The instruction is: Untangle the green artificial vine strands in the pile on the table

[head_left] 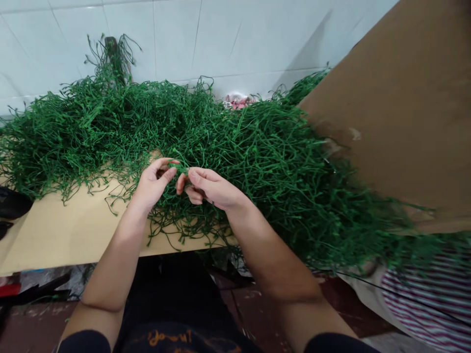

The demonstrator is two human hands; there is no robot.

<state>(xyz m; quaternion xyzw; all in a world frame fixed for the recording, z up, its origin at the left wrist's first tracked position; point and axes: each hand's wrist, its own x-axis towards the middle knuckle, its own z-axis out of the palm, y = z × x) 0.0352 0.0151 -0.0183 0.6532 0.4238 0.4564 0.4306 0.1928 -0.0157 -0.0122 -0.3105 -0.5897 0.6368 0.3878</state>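
Note:
In the head view, my left hand (155, 180) and my right hand (210, 187) are close together over a long heap of thin green plastic stems (265, 152). A few stem tips (181, 168) bridge the small gap between my hands. My right thumb and index finger are pinched on these stems, its other fingers curled below. On the left, thumb and index finger curl around the tips from the other side. How firmly the left fingers grip is hard to see. Small knobs or forked tips end many of the stems.
Under the heap is a tan cardboard-covered table (73, 230), its front edge near my body. A large brown cardboard sheet (397, 113) leans at the right. White wall tiles (176, 39) rise behind. Dark objects (13, 203) sit at the left edge; striped cloth (427, 294) is lower right.

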